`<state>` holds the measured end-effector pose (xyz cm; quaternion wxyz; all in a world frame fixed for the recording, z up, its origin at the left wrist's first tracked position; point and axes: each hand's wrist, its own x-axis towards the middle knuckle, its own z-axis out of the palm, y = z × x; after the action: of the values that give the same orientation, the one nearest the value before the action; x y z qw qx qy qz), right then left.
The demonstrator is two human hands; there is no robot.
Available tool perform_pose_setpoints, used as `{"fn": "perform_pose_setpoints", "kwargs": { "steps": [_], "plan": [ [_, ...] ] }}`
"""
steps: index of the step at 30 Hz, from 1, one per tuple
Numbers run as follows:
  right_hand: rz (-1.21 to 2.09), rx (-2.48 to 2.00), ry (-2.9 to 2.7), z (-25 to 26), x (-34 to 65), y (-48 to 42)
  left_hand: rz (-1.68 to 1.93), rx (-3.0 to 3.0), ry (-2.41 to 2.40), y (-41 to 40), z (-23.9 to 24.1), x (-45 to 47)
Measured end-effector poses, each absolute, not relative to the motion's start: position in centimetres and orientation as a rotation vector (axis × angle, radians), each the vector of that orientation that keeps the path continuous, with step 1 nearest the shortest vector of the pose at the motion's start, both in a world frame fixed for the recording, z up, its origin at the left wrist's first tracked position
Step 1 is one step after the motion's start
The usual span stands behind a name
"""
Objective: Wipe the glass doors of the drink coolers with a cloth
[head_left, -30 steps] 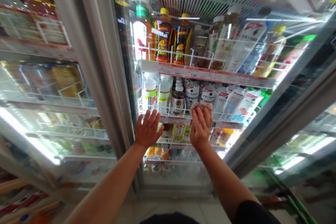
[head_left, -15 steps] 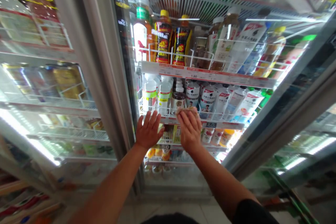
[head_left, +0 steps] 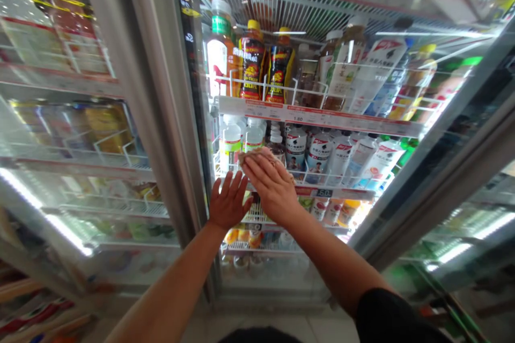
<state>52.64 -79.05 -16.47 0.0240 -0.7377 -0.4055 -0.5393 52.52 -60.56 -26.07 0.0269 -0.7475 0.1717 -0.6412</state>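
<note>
A glass door (head_left: 277, 278) of a lit drinks cooler stands in front of me. My left hand (head_left: 229, 203) is open against the glass with its fingers spread, and holds nothing. Beside it, my right hand (head_left: 271, 187) presses a pinkish-brown cloth (head_left: 243, 157) to the pane. Most of the cloth is hidden under my palm and fingers; its edge shows past the fingertips. Through the glass, behind the hands, bottles with white caps (head_left: 231, 139) and bottles with white-and-black labels (head_left: 319, 153) stand on a wire shelf.
A metal door frame (head_left: 161, 91) runs down the left side, and another frame (head_left: 426, 177) slants at the right. Higher up, black-and-yellow bottles (head_left: 251, 64) stand behind a shelf price strip (head_left: 322, 116). Cans (head_left: 104, 123) show in the left cooler section. Pale floor tiles (head_left: 322, 327) lie below.
My right hand has slid left and slightly up across the glass with the cloth, coming closer to my left hand. My left hand has stayed nearly in place.
</note>
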Motion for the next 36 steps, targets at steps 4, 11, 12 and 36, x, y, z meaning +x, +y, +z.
{"fn": "perform_pose_setpoints", "kwargs": {
  "steps": [4,11,12,36],
  "plan": [
    [-1.741,-2.212,-0.983,-13.5,53.5,-79.7,-1.976,-2.322,0.526,-60.5,-26.2,52.6],
    [-1.854,-2.152,-1.175,-15.0,53.5,-77.8,-1.988,-2.325,0.531,-60.5,-26.1,52.5],
    [-1.840,-2.159,-1.260,-15.2,53.5,-77.7,-1.988,-2.320,0.528,-60.6,-26.1,52.5],
    [-1.745,-2.220,-1.196,-14.8,53.2,-79.9,-1.968,-2.355,0.537,-60.5,-26.1,52.5]
  ]
}}
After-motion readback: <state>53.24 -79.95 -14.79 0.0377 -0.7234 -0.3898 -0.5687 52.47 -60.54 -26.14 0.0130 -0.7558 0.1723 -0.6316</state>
